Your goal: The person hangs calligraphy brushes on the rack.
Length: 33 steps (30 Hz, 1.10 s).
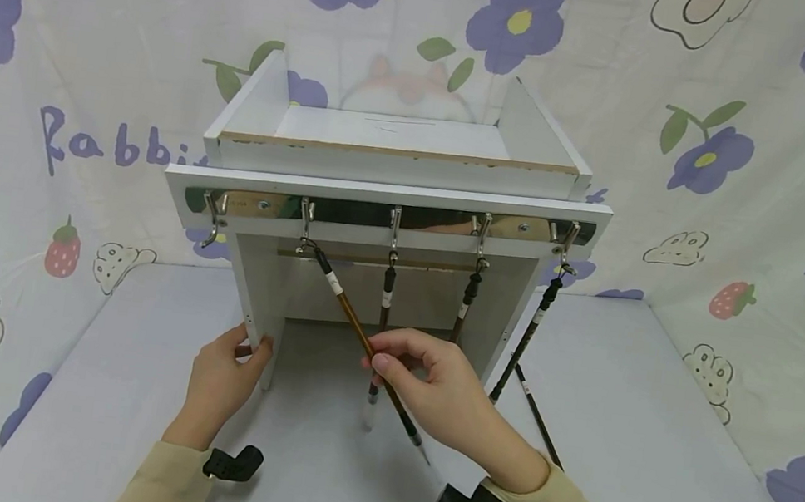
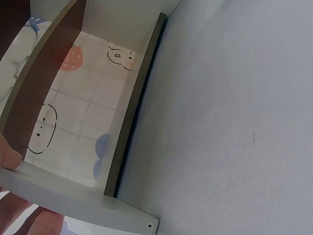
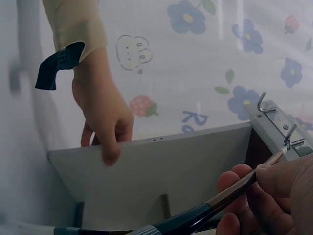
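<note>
My right hand pinches a brown-handled calligraphy brush at mid-handle, between thumb and fingers. The brush slants down to the right, its pale pointed tip low and its top loop at the second hook from the left. With thumb and fingers on either side, my left hand grips the left side panel of a white wooden shelf. In the left wrist view, fingers lie on both faces of that panel. The right wrist view shows the held brush close up.
Three more brushes hang from the hook rail: one in the middle, one right of it, one at the right end. The leftmost hook bears nothing. Another dark brush slants behind my right wrist, over the white table.
</note>
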Each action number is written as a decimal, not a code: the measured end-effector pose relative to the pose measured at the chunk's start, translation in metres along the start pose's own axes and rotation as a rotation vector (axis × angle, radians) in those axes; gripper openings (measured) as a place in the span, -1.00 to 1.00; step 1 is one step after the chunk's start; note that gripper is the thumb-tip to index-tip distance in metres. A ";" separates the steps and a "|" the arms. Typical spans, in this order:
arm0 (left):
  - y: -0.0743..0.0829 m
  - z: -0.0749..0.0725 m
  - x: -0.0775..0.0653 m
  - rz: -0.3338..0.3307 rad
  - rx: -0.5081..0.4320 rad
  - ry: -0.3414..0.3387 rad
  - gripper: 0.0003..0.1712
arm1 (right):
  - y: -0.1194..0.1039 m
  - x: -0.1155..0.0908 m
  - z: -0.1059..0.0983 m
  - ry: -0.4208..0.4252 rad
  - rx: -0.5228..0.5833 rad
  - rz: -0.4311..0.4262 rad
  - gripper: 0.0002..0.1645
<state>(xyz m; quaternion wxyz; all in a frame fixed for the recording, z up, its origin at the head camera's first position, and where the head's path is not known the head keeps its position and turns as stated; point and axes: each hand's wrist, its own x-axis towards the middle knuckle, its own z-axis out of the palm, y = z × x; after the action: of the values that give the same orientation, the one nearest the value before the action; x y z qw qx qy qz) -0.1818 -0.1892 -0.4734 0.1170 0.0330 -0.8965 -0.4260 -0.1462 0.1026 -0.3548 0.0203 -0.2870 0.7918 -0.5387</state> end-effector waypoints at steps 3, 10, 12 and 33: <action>0.000 0.000 0.000 -0.004 0.000 0.001 -0.50 | 0.001 0.001 0.000 0.003 -0.002 0.001 -0.79; 0.000 0.000 0.000 0.004 0.004 0.001 -0.49 | 0.006 0.002 0.002 0.017 -0.045 0.003 -0.79; 0.000 0.000 0.000 0.007 0.004 0.001 -0.49 | 0.008 0.002 0.004 0.022 -0.064 0.002 -0.79; -0.001 0.001 0.001 0.003 0.007 0.000 -0.49 | 0.017 0.013 0.050 0.051 -0.064 -0.066 -0.73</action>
<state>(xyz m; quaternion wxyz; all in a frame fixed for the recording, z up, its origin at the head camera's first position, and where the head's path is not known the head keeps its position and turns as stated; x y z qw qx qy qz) -0.1826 -0.1893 -0.4744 0.1176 0.0321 -0.8981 -0.4227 -0.1472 0.0588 -0.3866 -0.0269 -0.2995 0.7990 -0.5208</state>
